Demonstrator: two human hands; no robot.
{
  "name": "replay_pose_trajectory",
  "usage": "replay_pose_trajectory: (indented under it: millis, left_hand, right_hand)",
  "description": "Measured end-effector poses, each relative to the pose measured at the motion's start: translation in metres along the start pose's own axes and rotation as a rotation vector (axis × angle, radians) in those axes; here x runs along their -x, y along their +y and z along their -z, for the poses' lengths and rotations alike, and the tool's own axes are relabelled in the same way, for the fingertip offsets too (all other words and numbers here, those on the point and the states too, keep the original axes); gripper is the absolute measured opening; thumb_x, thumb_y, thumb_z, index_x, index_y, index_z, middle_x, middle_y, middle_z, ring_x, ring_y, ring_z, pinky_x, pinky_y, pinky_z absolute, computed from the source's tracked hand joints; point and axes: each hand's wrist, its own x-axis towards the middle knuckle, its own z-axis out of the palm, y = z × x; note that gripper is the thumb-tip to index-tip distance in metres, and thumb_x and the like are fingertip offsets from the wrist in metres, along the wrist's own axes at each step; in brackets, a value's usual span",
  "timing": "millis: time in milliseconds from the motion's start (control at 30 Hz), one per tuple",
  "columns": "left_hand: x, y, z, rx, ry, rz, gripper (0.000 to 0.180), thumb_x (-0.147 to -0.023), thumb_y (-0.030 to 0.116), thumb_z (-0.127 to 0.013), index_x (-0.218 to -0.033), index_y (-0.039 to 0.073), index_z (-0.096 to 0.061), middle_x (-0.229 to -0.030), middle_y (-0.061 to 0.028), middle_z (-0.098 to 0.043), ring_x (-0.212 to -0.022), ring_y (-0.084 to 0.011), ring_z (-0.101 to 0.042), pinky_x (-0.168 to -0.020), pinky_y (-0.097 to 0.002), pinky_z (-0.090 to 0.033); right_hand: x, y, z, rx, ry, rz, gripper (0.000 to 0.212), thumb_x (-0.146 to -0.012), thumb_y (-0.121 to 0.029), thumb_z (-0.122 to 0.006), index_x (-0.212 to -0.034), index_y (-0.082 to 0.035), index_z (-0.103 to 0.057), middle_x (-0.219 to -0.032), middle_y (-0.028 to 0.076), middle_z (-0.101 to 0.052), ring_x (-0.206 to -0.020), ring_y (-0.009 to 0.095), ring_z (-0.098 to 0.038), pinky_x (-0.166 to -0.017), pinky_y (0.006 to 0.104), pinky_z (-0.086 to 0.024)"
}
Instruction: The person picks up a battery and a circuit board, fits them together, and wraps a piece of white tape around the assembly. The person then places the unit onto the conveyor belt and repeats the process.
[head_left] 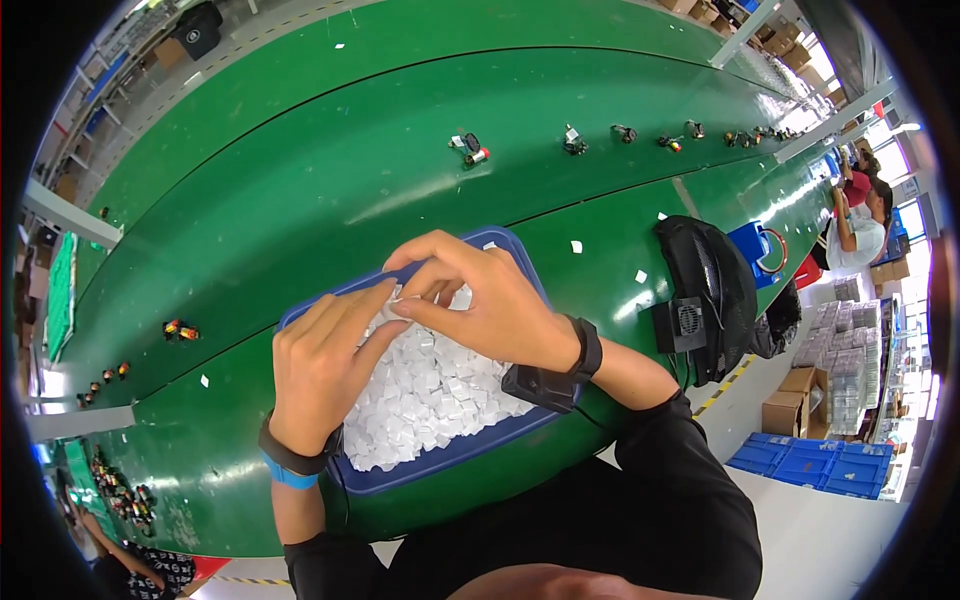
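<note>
A blue plastic bin (533, 268) stands in front of me on the green surface, filled with a heap of small white square pieces (430, 400). My left hand (318, 362) and my right hand (490, 305) meet above its far left part. Their thumbs and fingertips pinch together on a small white piece (393, 302), mostly covered by the fingers. Both hands are closed. A black band with a small black box (540, 387) sits at my right wrist, and black and blue bands (290, 468) circle my left wrist.
Small wired parts, some with red and yellow (470, 150), lie spaced along the green belt. To the right are a black bag (705, 290), a blue box (750, 250) and loose white pieces (576, 247). People sit at the far right (860, 235) and lower left (140, 575).
</note>
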Motion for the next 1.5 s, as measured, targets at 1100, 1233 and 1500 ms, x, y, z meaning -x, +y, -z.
replay_pose_trajectory:
  millis: [1100,1233,1500]
  left_hand:
    - [-0.001,0.007,0.004,0.005,-0.072,-0.019,0.019,-0.085,0.005,-0.073,-0.103,0.002,-0.068,-0.089,-0.0087,-0.071,-0.072,-0.0254,-0.066,-0.061,-0.0358,-0.053]
    - [-0.002,0.007,0.003,0.003,-0.075,-0.036,0.02,-0.086,0.005,-0.072,-0.106,0.002,-0.067,-0.088,-0.0082,-0.07,-0.071,-0.025,-0.066,-0.061,-0.036,-0.052]
    - [-0.004,0.008,0.007,0.011,-0.093,-0.001,0.019,-0.087,0.005,-0.071,-0.105,0.003,-0.066,-0.086,-0.0082,-0.068,-0.071,-0.0249,-0.066,-0.061,-0.0361,-0.052]
  right_hand:
    - [0.003,-0.005,0.009,-0.19,-0.042,-0.06,0.031,-0.093,-0.006,-0.069,-0.121,-0.003,-0.057,-0.092,0.004,-0.072,-0.082,0.011,-0.069,-0.072,0.0265,-0.054]
    - [0.003,-0.005,0.01,-0.19,-0.04,-0.073,0.03,-0.094,-0.006,-0.069,-0.121,-0.003,-0.057,-0.091,0.003,-0.071,-0.082,0.011,-0.069,-0.073,0.0265,-0.054]
    - [0.001,-0.004,0.009,-0.181,-0.031,-0.047,0.03,-0.095,-0.008,-0.069,-0.122,-0.003,-0.057,-0.092,0.003,-0.071,-0.081,0.009,-0.068,-0.072,0.0261,-0.054]
